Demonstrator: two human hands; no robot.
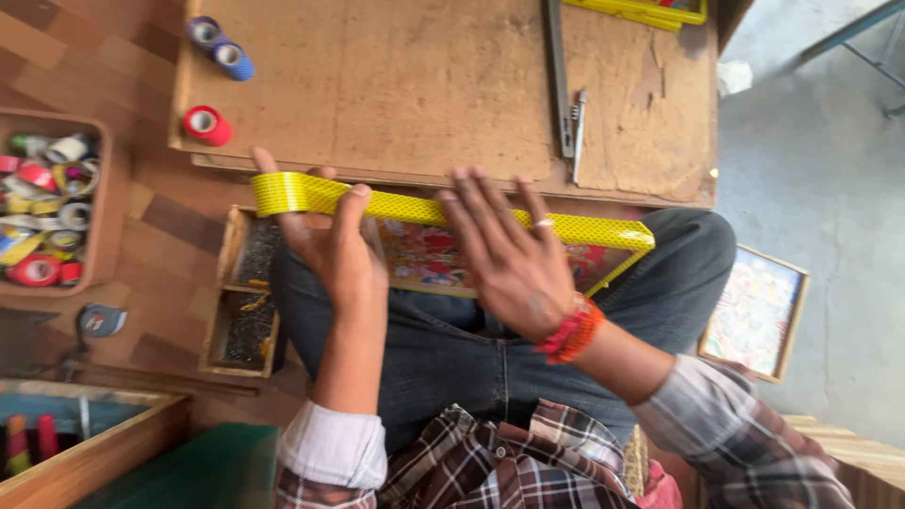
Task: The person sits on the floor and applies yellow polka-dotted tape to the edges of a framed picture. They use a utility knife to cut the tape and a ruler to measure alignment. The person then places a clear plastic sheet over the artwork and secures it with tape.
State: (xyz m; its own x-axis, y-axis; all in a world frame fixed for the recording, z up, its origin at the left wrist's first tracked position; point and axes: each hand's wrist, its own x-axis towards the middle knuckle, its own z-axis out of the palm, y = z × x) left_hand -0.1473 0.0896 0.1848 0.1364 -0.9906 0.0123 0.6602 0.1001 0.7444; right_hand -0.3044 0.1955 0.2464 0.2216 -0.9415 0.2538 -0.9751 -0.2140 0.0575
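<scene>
Head view: your left hand (330, 247) gripped the yellow tape strip (443, 211) w/ thumb on top, near its left end. Your right hand (514, 259) lay open, fingers spread flat on the strip, pressing it along the top edge of the picture frame (429, 256) on your lap, just below the wooden worktop (424, 85). 3 tape rolls (209, 125) sat at the worktop's left corner.

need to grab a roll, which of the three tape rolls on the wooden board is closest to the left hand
The red tape roll, alone at the board's near-left corner, is closest to the left hand. The two blue rolls lie farther up.
</scene>
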